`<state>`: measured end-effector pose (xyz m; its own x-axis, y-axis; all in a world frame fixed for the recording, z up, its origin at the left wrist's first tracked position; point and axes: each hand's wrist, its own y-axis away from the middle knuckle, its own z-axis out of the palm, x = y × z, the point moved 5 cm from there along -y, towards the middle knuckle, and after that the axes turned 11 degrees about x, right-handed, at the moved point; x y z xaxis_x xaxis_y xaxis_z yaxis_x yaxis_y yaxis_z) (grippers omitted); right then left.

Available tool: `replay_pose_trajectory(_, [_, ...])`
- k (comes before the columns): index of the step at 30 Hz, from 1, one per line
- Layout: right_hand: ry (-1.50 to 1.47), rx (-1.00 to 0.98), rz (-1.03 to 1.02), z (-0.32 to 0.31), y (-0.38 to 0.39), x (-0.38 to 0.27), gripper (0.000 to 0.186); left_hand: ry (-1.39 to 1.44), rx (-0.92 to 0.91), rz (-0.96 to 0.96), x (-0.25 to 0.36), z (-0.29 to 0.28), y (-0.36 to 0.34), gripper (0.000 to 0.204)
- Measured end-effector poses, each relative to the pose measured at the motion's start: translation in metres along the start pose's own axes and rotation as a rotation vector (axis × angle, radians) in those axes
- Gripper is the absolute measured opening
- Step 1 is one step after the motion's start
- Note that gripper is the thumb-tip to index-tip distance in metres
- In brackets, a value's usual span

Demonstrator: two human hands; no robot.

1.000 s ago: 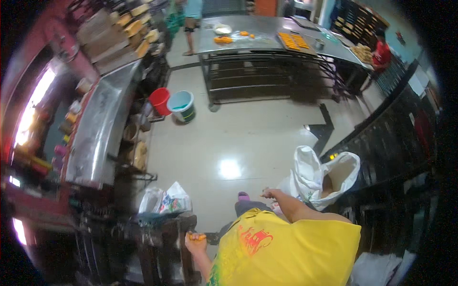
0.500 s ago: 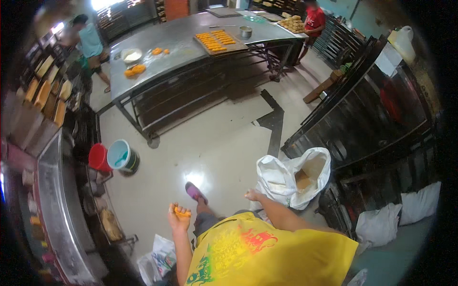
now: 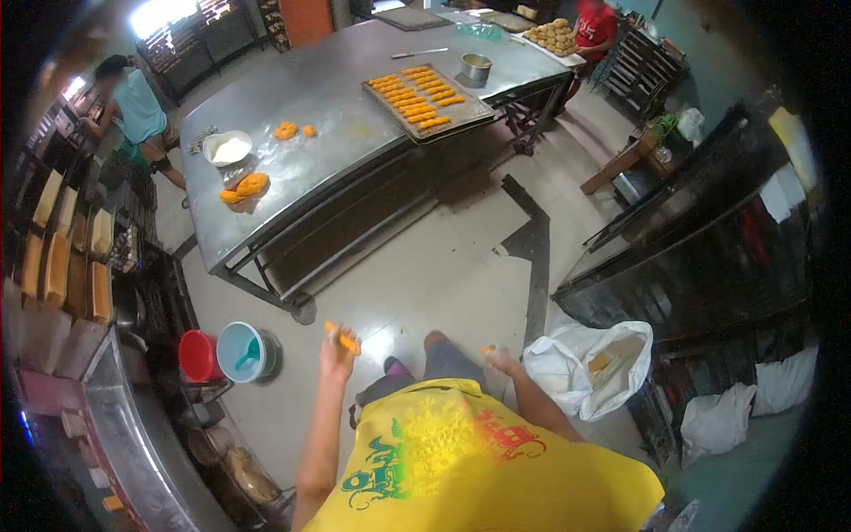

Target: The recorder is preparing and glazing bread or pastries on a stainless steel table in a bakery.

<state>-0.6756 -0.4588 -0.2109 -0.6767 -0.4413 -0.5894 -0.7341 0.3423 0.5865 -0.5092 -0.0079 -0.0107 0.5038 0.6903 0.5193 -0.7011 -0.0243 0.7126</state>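
Note:
My left hand point(image 3: 334, 359) is closed around a short stick of orange dough point(image 3: 346, 341), held in front of my body above the floor. My right hand point(image 3: 504, 360) is also closed, with a small orange bit, apparently dough, point(image 3: 487, 350) showing at its fingertips. On the metal table point(image 3: 292, 177) ahead lie a twisted lump of orange dough point(image 3: 245, 187) and smaller orange pieces point(image 3: 285, 131). A white bowl of flour-like powder point(image 3: 229, 149) stands beside them. Farther right, a tray point(image 3: 403, 121) carries rows of orange dough sticks point(image 3: 415, 96).
An open white sack point(image 3: 567, 363) stands at my right, beside dark metal racks point(image 3: 691, 257). Red point(image 3: 199, 356) and light-blue buckets point(image 3: 241, 352) stand at left, near loaf-filled shelves point(image 3: 66, 266). A person in light blue point(image 3: 142, 106) and another in red point(image 3: 592, 34) are beyond the table.
The table and tray appear closer and larger. My left hand has risen, and more of its orange dough stick shows. An orange bit is now visible at my right fingertips.

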Motion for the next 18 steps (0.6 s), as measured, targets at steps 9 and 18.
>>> replay_pose_trajectory(9, [0.038,0.165,-0.252,0.016,-0.176,-0.200,0.043,-0.051,0.031,0.165,0.083,0.132,-0.108,0.019])
replay_pose_trajectory(18, [-0.052,0.096,-1.006,-0.040,-0.283,-0.612,0.038,-0.849,0.286,0.828,0.204,0.212,-0.233,0.035])
